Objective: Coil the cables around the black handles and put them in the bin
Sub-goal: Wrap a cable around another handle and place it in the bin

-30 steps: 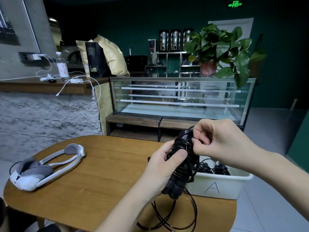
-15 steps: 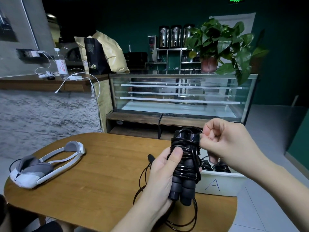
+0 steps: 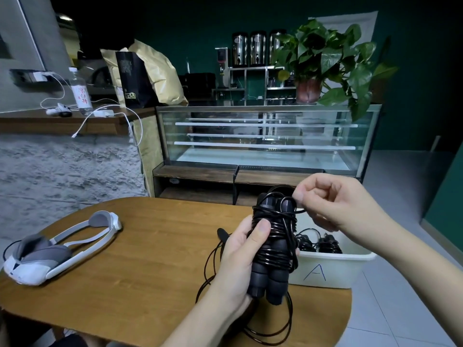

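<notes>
My left hand (image 3: 238,256) grips a pair of black handles (image 3: 271,279) held upright side by side above the wooden table (image 3: 140,271), thumb pressed on the windings. Thin black cable (image 3: 275,221) is coiled around their upper half. My right hand (image 3: 333,204) pinches a strand of that cable at the top right of the handles. Loose loops of cable (image 3: 273,331) hang below onto the table. Behind the handles sits a white bin (image 3: 333,269) marked "A", holding other coiled black bundles (image 3: 323,244).
A white and grey headset (image 3: 52,249) lies at the table's left. The bin sits at the table's right edge, floor beyond. A glass display case (image 3: 265,141) with a potted plant (image 3: 323,61) stands behind, and a counter (image 3: 62,118) with chargers and a bottle at the left.
The handles have been tilted upright and lifted slightly. My right hand has moved from the front of the bundle up and to the right, drawing a cable strand across the top.
</notes>
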Tool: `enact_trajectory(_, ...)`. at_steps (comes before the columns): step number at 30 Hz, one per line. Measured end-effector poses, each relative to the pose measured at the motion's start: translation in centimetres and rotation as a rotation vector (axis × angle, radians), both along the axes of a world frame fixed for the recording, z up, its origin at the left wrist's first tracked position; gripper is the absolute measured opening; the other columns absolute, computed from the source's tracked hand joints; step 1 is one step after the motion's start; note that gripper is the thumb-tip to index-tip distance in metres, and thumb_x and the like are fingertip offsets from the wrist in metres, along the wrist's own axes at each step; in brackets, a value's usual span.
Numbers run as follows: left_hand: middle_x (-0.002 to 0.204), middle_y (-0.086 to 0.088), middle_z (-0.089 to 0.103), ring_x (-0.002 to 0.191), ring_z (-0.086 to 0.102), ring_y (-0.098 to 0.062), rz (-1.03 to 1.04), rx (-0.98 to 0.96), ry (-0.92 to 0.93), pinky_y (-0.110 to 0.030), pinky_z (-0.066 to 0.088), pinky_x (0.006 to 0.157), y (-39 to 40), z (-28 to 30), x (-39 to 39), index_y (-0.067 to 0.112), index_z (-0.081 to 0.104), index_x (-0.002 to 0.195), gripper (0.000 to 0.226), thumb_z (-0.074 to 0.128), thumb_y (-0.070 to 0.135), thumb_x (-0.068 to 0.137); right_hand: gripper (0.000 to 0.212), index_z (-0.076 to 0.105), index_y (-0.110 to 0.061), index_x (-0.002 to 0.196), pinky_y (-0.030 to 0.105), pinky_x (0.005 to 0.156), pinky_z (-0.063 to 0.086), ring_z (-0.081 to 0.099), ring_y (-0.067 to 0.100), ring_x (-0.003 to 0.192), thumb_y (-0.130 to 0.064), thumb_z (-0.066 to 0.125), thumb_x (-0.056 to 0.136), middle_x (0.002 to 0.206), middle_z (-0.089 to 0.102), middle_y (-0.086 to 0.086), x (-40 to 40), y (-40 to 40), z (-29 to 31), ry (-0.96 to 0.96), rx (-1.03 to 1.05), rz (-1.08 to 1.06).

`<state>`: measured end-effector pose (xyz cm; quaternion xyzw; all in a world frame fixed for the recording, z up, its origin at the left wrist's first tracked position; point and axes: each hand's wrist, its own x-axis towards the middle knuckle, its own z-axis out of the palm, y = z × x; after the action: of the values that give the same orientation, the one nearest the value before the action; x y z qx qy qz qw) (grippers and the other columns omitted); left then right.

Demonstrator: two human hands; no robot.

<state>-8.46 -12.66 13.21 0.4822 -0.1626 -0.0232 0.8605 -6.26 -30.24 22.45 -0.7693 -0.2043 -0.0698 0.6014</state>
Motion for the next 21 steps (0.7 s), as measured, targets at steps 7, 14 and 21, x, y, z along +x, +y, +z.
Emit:
enact_trajectory(7, 0.11, -0.024, 0.066, 0.103, 0.059, -0.044, -0.013, -0.007, 0.046, -0.063, 0.043, 0.102, -2.0, -1.1, 4.2, 0.005, 0.063, 0.122, 0.047, 0.071, 0.038, 0.09, 0.021, 0.063, 0.0, 0.088, 0.025, 0.039, 0.031, 0.045, 0.019, 0.044, -0.017, 0.057, 0.098, 0.058, 0.053, 0.006, 1.1, -3.5, -3.0, -0.055, 0.168, -0.293)
enact_trajectory(14, 0.111, -0.025, 0.061, 0.1, 0.058, -0.038, -0.051, 0.031, 0.199, -0.045, 0.049, 0.088, -6.0, -1.5, 12.2, 0.001, 0.056, 0.129, 0.053, 0.055, 0.03, 0.085, 0.032, 0.06, 0.009, 0.091, 0.026, 0.039, 0.043, 0.063, 0.023, 0.06, -0.022, 0.053, 0.101, 0.07, 0.06, 0.014, 5.5, -8.5, -7.2, 0.138, 0.162, -0.368)
enact_trajectory(21, 0.072, 0.011, 0.074, 0.074, 0.073, -0.008, 0.067, 0.684, 0.058, -0.032, 0.06, 0.074, -12.5, -3.4, 18.3, 0.026, 0.062, 0.11, 0.033, 0.076, 0.045, 0.087, 0.029, 0.064, -0.009, 0.101, 0.031, 0.056, 0.056, 0.067, 0.019, 0.07, -0.036, 0.054, 0.099, 0.087, 0.064, 0.011, 11.8, -10.9, -11.2, 0.383, 0.098, -0.407)
